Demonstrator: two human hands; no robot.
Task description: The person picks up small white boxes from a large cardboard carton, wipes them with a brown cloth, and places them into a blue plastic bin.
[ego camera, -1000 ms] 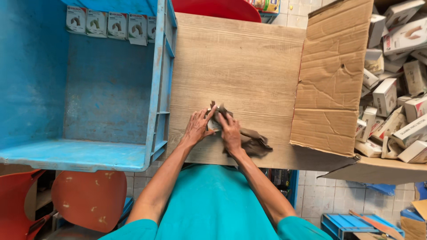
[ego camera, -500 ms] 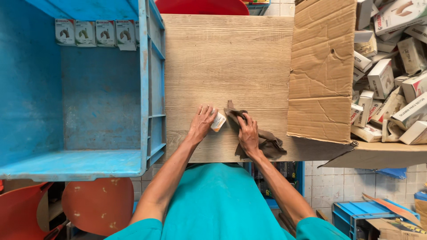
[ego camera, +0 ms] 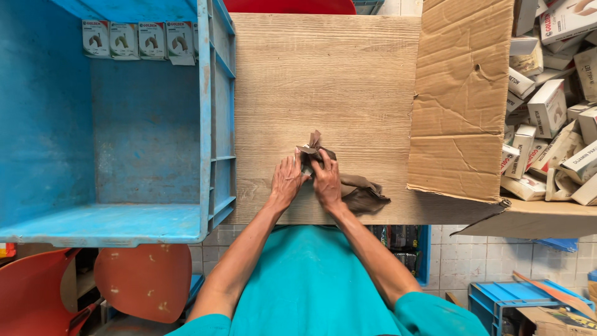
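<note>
Both my hands work a crumpled brown fabric piece [ego camera: 360, 194] on the wooden table top [ego camera: 323, 81]. My left hand [ego camera: 286, 182] and my right hand [ego camera: 326, 180] meet at the fabric's upper end, fingers pinched on it, with a dark tip sticking up above them. The rest of the fabric trails to the right of my right wrist, lying flat on the wood. In the earlier frames a small pale piece showed between my fingers; now my hands hide it.
A big blue plastic crate [ego camera: 112, 137] stands at the left, with a row of small packaged boxes [ego camera: 140, 40] along its far wall. An open cardboard carton [ego camera: 460, 106] at the right holds several small white boxes [ego camera: 547, 106]. Orange chairs [ego camera: 143, 280] sit below left.
My hands have closed tighter together on the fabric's upper end. The small pale piece seen between the fingers earlier is hidden now. The view has shifted slightly.
</note>
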